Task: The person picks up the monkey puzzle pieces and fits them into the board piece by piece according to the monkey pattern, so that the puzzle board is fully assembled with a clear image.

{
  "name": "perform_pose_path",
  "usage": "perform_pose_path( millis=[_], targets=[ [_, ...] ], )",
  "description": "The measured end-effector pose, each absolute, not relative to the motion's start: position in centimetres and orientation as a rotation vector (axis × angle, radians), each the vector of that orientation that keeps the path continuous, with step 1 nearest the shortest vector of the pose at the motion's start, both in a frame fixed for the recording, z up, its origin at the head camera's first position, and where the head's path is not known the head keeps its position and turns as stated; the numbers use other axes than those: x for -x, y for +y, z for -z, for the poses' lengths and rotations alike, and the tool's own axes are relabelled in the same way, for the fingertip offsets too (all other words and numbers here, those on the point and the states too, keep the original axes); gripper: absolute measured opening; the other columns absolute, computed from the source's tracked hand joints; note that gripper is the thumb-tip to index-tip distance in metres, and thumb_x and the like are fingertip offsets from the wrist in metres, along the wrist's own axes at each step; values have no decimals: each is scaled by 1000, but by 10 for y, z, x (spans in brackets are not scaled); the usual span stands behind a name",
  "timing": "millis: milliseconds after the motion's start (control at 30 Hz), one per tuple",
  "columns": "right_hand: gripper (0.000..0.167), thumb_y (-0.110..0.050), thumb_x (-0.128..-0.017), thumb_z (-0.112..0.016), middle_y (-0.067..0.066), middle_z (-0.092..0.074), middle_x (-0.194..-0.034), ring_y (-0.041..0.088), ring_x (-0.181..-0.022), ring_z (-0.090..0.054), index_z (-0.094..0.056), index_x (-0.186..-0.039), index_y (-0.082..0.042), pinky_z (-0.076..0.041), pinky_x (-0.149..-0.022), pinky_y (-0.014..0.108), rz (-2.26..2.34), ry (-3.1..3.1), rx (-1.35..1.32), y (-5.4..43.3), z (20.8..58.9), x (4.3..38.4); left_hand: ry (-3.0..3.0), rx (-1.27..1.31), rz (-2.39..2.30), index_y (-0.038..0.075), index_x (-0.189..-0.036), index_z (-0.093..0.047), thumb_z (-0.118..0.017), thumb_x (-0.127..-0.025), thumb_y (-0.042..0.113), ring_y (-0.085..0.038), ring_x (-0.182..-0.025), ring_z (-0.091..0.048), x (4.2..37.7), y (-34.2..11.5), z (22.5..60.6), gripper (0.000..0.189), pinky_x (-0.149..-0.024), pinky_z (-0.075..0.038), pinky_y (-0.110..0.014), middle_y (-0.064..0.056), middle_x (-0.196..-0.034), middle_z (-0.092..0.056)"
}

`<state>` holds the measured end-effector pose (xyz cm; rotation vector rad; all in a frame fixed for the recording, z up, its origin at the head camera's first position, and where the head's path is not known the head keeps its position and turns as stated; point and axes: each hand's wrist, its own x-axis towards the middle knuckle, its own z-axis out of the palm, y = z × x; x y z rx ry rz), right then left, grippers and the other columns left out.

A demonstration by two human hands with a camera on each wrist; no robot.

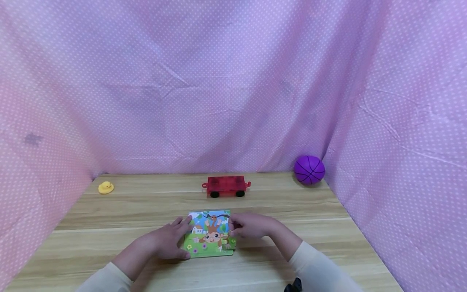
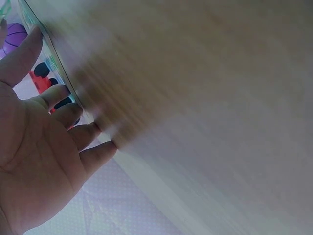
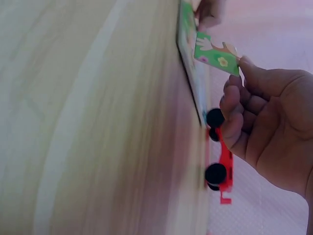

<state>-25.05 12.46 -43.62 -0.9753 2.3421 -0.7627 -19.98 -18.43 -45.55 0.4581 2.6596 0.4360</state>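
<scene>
A flat square jigsaw puzzle (image 1: 206,235) with a cartoon monkey, a small house and flowers lies on the wooden table in front of me. Along its left edge rests my left hand (image 1: 168,240), fingers spread, the thumb at the lower left corner and fingertips near the upper left. Between thumb and forefinger, my right hand (image 1: 251,225) pinches a green puzzle piece (image 3: 216,54) with a yellow flower and part of the drawing. In the right wrist view that piece is tilted above the board, over its right side. The left wrist view shows the left palm (image 2: 36,147) with fingertips by the table.
Behind the puzzle stands a red toy wagon (image 1: 226,184) with black wheels. A yellow rubber duck (image 1: 106,187) sits at the back left, and a purple ball (image 1: 309,170) at the back right corner. Pink dotted cloth (image 1: 219,101) hangs around the table (image 1: 146,207).
</scene>
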Motion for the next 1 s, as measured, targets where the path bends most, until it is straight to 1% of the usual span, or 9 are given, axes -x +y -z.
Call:
perform_pose_path(
  millis=[167,333,467,533,633,700,767,900,1000],
  targets=[
    [12,-31,-96,-64,-10,-54,-79,6,-71,-49,-56,-90,-24,-41,-61,22,723,2444,894,109,443,250,2659,-462,-442,21,-152,-38,-75,-78,56,-44,-148,-19,199,-184,455,90,-109,-29,-69,-4,-165,-17],
    [13,-32,-94,-67,-11,-56,-78,5,-70,-50,-57,-88,-25,-43,-61,23,656,2562,831,98,451,248,2658,-465,-446,20,-152,-38,-75,-78,56,-43,-148,-18,198,-184,454,89,-110,-28,-68,-4,-165,-17],
    [15,-35,-92,-69,-11,-57,-79,6,-72,-51,-60,-93,-23,-45,-64,22,591,2618,827,94,454,245,2660,-463,-441,21,-152,-38,-75,-78,56,-43,-148,-18,199,-184,453,90,-110,-28,-68,-4,-165,-18],
    [19,-37,-89,-72,-11,-57,-83,6,-75,-52,-62,-97,-23,-47,-68,23,536,2644,857,94,454,242,2661,-465,-442,21,-152,-38,-75,-78,56,-45,-147,-19,199,-184,453,90,-109,-29,-69,-5,-165,-18],
    [26,-42,-86,-74,-12,-57,-93,4,-83,-51,-64,-102,-24,-49,-77,24,408,2665,965,94,452,238,2662,-469,-446,20,-152,-38,-75,-78,55,-46,-147,-20,199,-183,451,90,-109,-29,-69,-5,-165,-18],
    [29,-44,-85,-74,-12,-56,-99,3,-89,-50,-65,-105,-26,-49,-83,24,313,2669,1055,94,451,234,2664,-473,-442,20,-152,-38,-75,-79,54,-45,-147,-19,198,-184,451,89,-109,-29,-68,-5,-165,-18],
    [28,-44,-85,-74,-13,-56,-103,3,-93,-50,-65,-106,-27,-49,-87,25,250,2671,1117,94,452,231,2663,-472,-441,20,-152,-38,-75,-80,54,-44,-148,-19,197,-184,450,88,-110,-28,-67,-5,-165,-17],
    [26,-43,-86,-74,-12,-57,-104,3,-95,-52,-65,-106,-28,-50,-89,25,199,2693,1165,91,454,226,2658,-468,-442,19,-152,-39,-75,-80,53,-44,-147,-19,197,-184,450,87,-110,-29,-67,-5,-165,-18],
    [24,-42,-86,-74,-12,-57,-102,2,-92,-51,-65,-104,-29,-49,-85,24,177,2705,1181,89,456,226,2655,-465,-444,19,-151,-39,-75,-79,53,-45,-147,-20,197,-183,449,87,-108,-29,-69,-5,-165,-18]
  ],
)
